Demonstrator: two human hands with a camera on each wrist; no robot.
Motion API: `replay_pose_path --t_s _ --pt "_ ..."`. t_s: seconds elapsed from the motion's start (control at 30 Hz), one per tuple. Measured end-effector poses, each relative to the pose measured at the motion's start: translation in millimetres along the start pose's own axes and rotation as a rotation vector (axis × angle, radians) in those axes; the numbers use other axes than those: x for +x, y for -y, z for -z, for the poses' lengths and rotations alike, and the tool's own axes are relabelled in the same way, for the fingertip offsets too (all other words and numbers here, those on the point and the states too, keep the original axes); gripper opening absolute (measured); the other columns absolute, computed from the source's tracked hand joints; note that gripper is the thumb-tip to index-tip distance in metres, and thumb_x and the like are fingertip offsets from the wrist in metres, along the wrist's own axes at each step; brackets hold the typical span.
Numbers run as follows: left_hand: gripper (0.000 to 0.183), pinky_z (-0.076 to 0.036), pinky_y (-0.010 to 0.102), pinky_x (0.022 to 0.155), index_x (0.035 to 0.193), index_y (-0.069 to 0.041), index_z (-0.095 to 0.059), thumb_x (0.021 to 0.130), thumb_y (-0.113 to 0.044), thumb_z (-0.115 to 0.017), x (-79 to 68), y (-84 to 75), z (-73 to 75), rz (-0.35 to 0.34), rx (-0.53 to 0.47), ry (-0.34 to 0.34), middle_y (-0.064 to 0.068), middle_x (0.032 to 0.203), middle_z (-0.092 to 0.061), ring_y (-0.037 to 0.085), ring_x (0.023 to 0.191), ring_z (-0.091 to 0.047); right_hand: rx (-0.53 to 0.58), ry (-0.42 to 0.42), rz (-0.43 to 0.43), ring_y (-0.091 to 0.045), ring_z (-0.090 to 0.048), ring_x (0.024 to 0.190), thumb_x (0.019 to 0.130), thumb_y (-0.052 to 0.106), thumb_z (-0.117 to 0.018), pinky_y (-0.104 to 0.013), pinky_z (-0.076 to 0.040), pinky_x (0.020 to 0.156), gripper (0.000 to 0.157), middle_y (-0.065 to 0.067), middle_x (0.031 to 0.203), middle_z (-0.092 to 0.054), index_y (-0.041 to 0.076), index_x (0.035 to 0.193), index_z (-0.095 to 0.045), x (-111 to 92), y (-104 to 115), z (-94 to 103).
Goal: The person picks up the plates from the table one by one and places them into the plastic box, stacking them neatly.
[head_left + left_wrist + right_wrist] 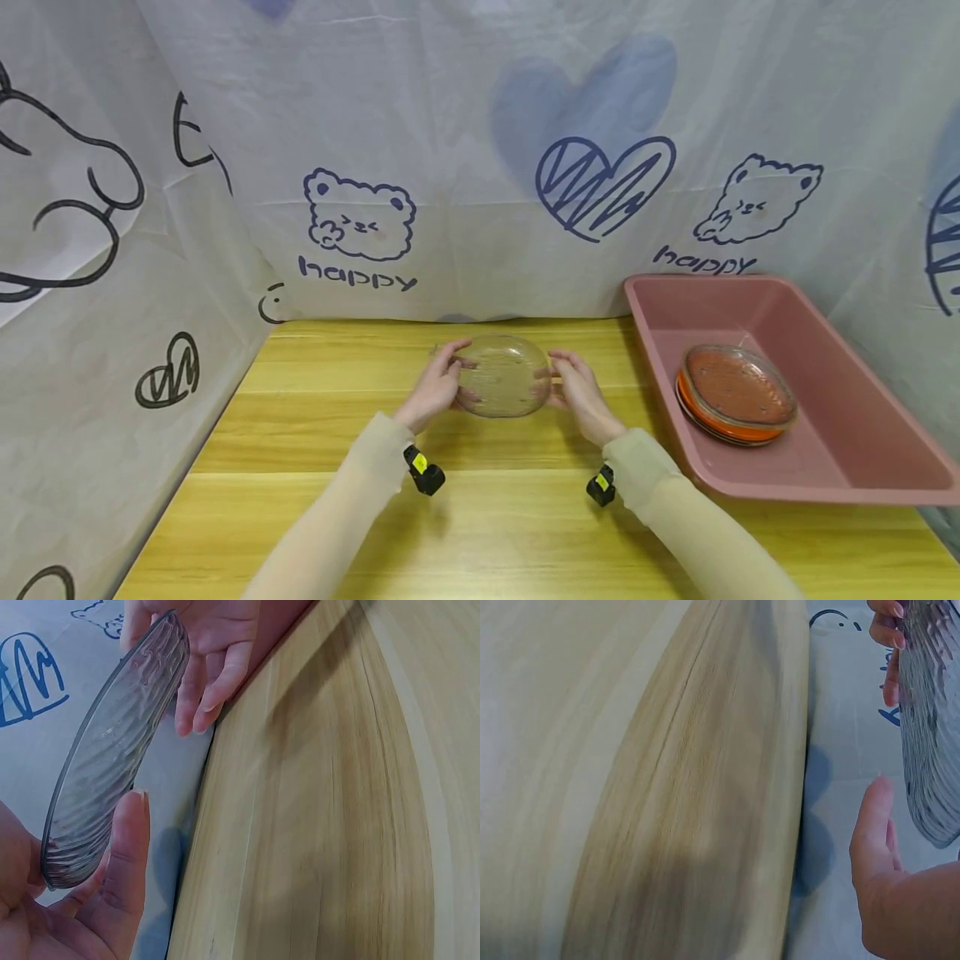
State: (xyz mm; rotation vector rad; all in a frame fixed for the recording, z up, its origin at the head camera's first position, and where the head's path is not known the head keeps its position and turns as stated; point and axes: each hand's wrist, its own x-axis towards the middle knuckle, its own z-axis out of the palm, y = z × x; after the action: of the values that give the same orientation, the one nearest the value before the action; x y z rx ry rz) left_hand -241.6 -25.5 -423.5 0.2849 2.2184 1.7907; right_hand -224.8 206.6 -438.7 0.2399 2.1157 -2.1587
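Note:
A clear glass plate with swirling ribs is held up above the table, tilted. My left hand grips its left edge, with fingers showing through the glass. In the left wrist view the thumb lies along the ribbed side. My right hand is at the opposite edge, its fingers loosely bent and partly behind the glass. From the right wrist, the right thumb stands apart from the plate, and the other fingers are mostly hidden.
On the right stands a pink plastic tub. Inside it is a stack of plates: a clear glass one on top, an orange one beneath. The wooden table ends at a printed white cloth at the back and left.

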Motion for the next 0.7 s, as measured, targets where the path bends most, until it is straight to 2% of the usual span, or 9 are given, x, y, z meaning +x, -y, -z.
replay_pose_path --t_s 0.17,0.27,0.37,0.43,0.5,0.7 --pt "0.048 -0.064 0.035 0.067 0.158 -0.013 -0.027 0.110 -0.009 -0.023 0.3 -1.3 -6.2 -0.005 -0.013 0.007 0.025 0.145 -0.047 0.014 0.068 -0.068 -0.030 0.028 -0.023 -0.005 -0.070 0.070 0.107 0.020 -0.035 -0.020 -0.047 0.059 0.048 -0.015 0.120 -0.068 0.002 0.151 -0.034 -1.4 -1.3 -1.7" --pt "0.048 -0.064 0.036 0.067 0.158 -0.015 -0.027 0.110 -0.010 -0.024 1.7 -1.2 -10.2 -0.005 -0.006 0.008 0.024 0.145 -0.048 0.015 0.068 -0.068 -0.043 0.051 -0.044 -0.005 -0.071 0.070 0.105 0.017 -0.038 -0.020 -0.045 0.056 0.048 -0.014 0.119 -0.069 0.002 0.150 -0.035 -1.6 -3.0 -3.4" --pt "0.048 -0.064 0.038 0.069 0.158 -0.016 -0.027 0.111 -0.010 -0.025 2.8 -0.2 -14.2 -0.006 -0.004 0.011 0.023 0.145 -0.048 0.015 0.068 -0.068 -0.011 0.086 -0.059 -0.008 -0.073 0.073 0.104 0.013 -0.040 -0.023 -0.057 0.063 0.046 -0.014 0.116 -0.070 0.000 0.148 -0.036 -1.4 -5.2 -4.9" --pt "0.048 -0.064 0.041 0.070 0.158 -0.017 -0.026 0.111 -0.011 -0.026 2.9 0.4 -16.6 -0.003 -0.011 0.013 0.023 0.145 -0.049 0.015 0.068 -0.068 0.013 0.098 -0.063 -0.010 -0.073 0.073 0.104 0.010 -0.041 -0.026 -0.061 0.068 0.044 -0.014 0.113 -0.070 -0.001 0.146 -0.037 -1.0 -6.6 -5.3" --pt "0.049 -0.064 0.042 0.071 0.159 -0.017 -0.025 0.111 -0.011 -0.026 2.9 1.2 -18.3 0.000 -0.015 0.012 0.023 0.145 -0.049 0.015 0.068 -0.068 0.030 0.112 -0.061 -0.011 -0.073 0.074 0.103 0.007 -0.041 -0.030 -0.063 0.073 0.043 -0.017 0.114 -0.070 -0.002 0.145 -0.036 -0.8 -7.9 -5.2" --pt "0.049 -0.064 0.040 0.070 0.159 -0.016 -0.023 0.111 -0.010 -0.027 2.1 4.5 -20.0 0.000 -0.027 0.011 0.025 0.144 -0.049 0.015 0.069 -0.069 0.003 0.115 -0.064 -0.010 -0.072 0.074 0.102 0.005 -0.041 -0.029 -0.063 0.072 0.044 -0.020 0.119 -0.068 -0.001 0.145 -0.036 -0.8 -9.0 -3.9"
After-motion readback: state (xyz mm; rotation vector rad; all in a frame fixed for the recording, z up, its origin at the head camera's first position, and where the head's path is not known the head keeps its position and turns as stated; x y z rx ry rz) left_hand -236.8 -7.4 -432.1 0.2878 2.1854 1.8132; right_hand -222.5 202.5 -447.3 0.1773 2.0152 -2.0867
